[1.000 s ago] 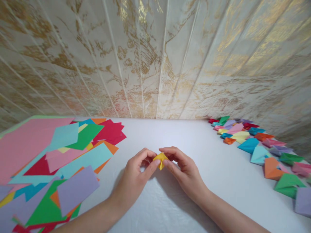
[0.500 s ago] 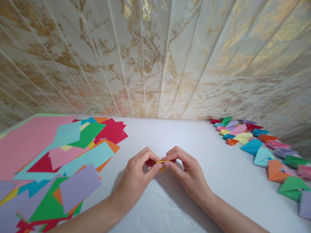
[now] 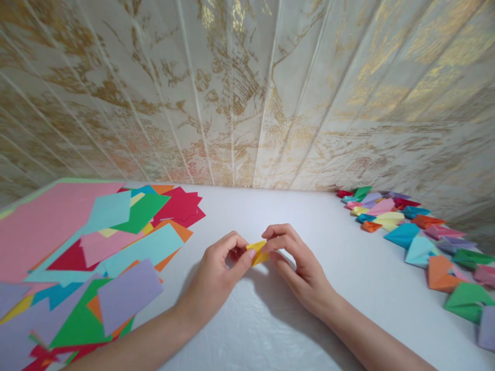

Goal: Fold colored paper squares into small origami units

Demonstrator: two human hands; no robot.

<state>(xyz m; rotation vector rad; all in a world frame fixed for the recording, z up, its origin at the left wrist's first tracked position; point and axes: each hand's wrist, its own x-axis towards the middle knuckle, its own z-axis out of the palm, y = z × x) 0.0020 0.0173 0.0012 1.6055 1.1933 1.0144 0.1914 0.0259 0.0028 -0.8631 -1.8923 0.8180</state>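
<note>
A small piece of folded yellow paper (image 3: 257, 252) is pinched between the thumb and fingers of my left hand (image 3: 222, 268), a little above the white table. Close by on the right, my right hand (image 3: 299, 265) has its fingers bent and parted. Its fingertips lie right at the paper's right edge; whether they touch it I cannot tell. Part of the paper is hidden behind my left thumb.
Overlapping sheets of coloured paper, such as a lilac sheet (image 3: 129, 296) and a pink sheet (image 3: 58, 221), cover the left side. Several folded paper pieces, among them a green one (image 3: 468, 301), line the right side. A gold-patterned curtain (image 3: 247, 93) hangs behind the white table (image 3: 240, 211).
The yellow paper has turned from edge-on to show its broader face. My right hand's fingers have loosened from their pinch on it and spread, while my left hand keeps its hold.
</note>
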